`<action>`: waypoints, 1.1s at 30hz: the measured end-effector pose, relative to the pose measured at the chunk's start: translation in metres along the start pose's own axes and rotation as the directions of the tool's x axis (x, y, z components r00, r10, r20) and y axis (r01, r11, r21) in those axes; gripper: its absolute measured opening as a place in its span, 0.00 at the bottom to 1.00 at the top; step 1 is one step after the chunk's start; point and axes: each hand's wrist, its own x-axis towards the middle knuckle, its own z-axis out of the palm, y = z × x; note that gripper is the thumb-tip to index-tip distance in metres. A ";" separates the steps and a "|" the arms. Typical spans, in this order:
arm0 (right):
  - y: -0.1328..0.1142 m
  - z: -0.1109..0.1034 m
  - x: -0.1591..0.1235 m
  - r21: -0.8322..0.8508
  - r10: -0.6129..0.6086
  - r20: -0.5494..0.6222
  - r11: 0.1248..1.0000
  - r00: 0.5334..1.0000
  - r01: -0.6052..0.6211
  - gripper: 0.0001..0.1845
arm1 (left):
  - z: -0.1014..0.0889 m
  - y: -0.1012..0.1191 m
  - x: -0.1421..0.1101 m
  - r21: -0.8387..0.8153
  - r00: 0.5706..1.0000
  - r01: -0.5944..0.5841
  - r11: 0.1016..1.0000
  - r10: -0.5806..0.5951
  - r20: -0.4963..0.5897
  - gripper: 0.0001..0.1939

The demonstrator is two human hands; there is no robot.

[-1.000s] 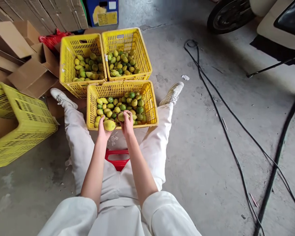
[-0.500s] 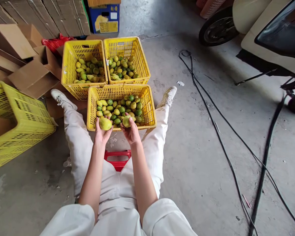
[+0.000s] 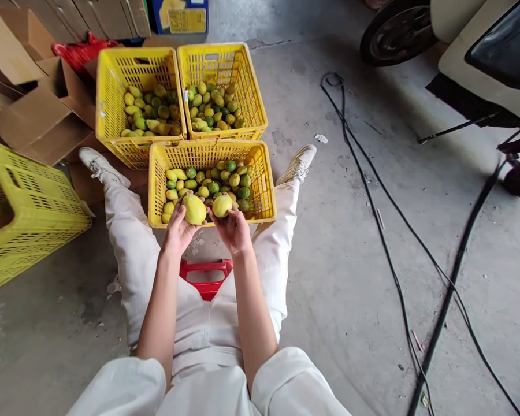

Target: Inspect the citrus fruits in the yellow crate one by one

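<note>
My left hand (image 3: 181, 231) is closed round a large yellow lemon (image 3: 195, 209), its thumb on the outer side. Close beside it, my right hand (image 3: 233, 230) grips a smaller, rounder yellow lemon (image 3: 222, 205). Both fruits are held over the near rim of the front yellow crate (image 3: 266, 173). Inside this crate lie several green and yellow lemons (image 3: 214, 188). Behind it stand the back left crate (image 3: 108, 95) and the back right crate (image 3: 253, 86), each part filled with similar fruit.
An upturned-sided yellow-green crate (image 3: 47, 214) and open cardboard boxes (image 3: 34, 124) are at the left. Between my legs is a red plastic stool (image 3: 205, 289). Black cables (image 3: 372, 196) run over the floor at the right, near a white vehicle (image 3: 472, 63).
My hands have come closer together and the two lemons have turned in my fingers, now nearly side by side. The whole view has shifted slightly.
</note>
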 end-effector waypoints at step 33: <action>-0.008 -0.007 -0.007 0.112 -0.020 -0.061 0.993 0.998 0.026 0.11 | 0.001 0.009 -0.007 -0.095 0.996 -0.035 0.995 0.027 -0.080 0.18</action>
